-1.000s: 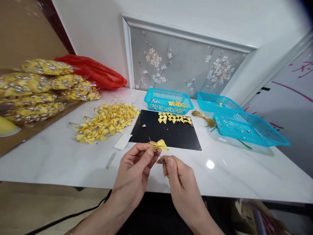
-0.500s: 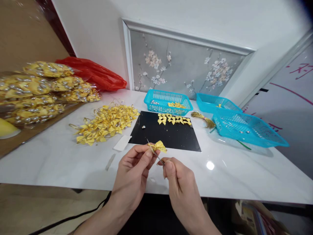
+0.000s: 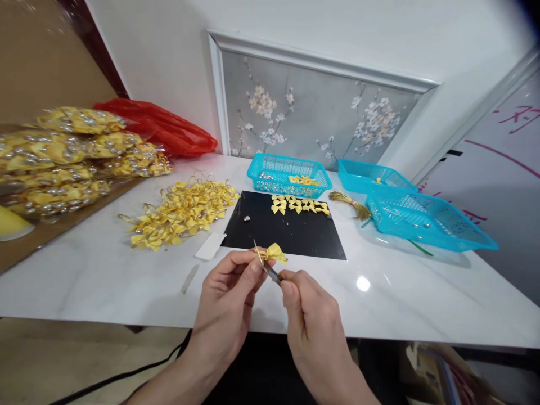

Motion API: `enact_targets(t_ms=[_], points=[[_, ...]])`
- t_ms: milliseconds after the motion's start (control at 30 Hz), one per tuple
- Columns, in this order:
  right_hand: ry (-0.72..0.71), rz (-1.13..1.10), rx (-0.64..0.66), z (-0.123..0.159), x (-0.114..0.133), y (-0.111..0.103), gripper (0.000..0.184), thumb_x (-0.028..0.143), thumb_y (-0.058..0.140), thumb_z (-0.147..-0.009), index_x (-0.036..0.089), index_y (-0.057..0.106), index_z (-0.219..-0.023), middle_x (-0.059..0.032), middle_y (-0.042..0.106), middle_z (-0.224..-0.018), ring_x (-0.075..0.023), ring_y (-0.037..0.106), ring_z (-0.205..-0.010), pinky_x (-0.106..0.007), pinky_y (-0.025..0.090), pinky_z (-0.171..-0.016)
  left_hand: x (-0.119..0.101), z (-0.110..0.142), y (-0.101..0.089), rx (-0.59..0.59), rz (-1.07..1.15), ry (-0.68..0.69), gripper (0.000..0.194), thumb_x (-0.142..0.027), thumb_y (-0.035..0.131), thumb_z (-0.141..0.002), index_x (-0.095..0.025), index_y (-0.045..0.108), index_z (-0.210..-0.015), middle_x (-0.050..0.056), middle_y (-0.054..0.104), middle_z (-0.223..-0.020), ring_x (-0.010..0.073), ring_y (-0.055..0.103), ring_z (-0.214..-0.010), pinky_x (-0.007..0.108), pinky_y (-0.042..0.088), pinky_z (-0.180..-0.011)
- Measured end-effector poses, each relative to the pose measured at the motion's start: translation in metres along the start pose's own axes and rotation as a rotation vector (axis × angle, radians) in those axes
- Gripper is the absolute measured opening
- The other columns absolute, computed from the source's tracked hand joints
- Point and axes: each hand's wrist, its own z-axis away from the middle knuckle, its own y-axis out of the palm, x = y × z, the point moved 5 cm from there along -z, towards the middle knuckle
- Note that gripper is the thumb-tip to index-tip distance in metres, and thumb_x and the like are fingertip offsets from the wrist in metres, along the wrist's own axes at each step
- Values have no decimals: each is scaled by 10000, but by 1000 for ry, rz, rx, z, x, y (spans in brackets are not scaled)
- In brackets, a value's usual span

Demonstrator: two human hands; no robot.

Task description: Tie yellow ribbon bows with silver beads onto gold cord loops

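My left hand pinches a small yellow ribbon bow between thumb and forefinger, just above the table's near edge. My right hand is closed on a thin metal tool whose tip passes through the bow's middle. Both hands hover in front of a black mat. On the mat's far side lies a row of several yellow bows, with a small silver bead nearer the left.
A heap of finished yellow bows lies left of the mat. Bags of bows and a red plastic bag sit far left. Three blue baskets stand behind and right. A gold thread bundle and a white slip lie nearby.
My right hand has slid up the tool toward the bow, closing the gap to my left hand. The bow has stayed almost where it was.
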Motion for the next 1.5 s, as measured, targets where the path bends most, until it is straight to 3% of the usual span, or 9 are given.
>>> enact_targets(t_ms=[433, 700, 900, 1033, 1233, 1500], points=[[-72, -17, -47, -2, -3, 4, 286, 265, 347, -1022, 170, 617, -1017, -48, 653, -842, -156, 649, -761, -259, 507, -689, 5, 0, 4, 3, 59, -54, 117, -217, 841, -681, -173, 740, -720, -2, 741, -776, 99, 661, -745, 151, 545, -747], [130, -80, 51, -8, -17, 8, 398, 384, 306, -1019, 178, 632, -920, -24, 612, -731, -149, 516, -578, -263, 410, -553, 13, -6, 6, 18, 93, -112, 97, -207, 827, -697, -164, 743, -719, 10, 751, -752, 99, 670, -717, 159, 553, -732], [264, -209, 115, -13, -29, 14, 388, 417, 317, -1014, 199, 593, -851, -2, 581, -735, -138, 498, -633, -253, 371, -592, 20, -13, 8, 2, 129, -163, 105, -191, 824, -689, -152, 727, -698, 22, 746, -744, 117, 681, -722, 193, 568, -733], [330, -265, 93, -17, -41, 18, 415, 462, 315, -1001, 206, 514, -741, 27, 469, -636, -132, 446, -578, -250, 337, -540, 28, -24, 6, -19, 123, -203, 105, -173, 821, -681, -136, 722, -678, 26, 737, -728, 109, 679, -692, 196, 572, -733], [369, -278, 32, -33, -45, -4, 382, 532, 453, -922, 185, 612, -918, 50, 422, -607, -115, 376, -525, -235, 307, -481, 30, -28, 5, -32, 53, -208, 105, -151, 824, -673, -142, 719, -676, 28, 744, -739, 110, 686, -762, 200, 544, -831], [293, -216, 277, -81, -52, -7, 350, 465, 601, -814, 188, 509, -621, 64, 394, -549, -89, 329, -517, -231, 254, -475, 27, -16, 11, 64, -151, -192, 115, -224, 818, -694, -148, 735, -716, 25, 733, -736, 132, 666, -769, 214, 520, -798]])
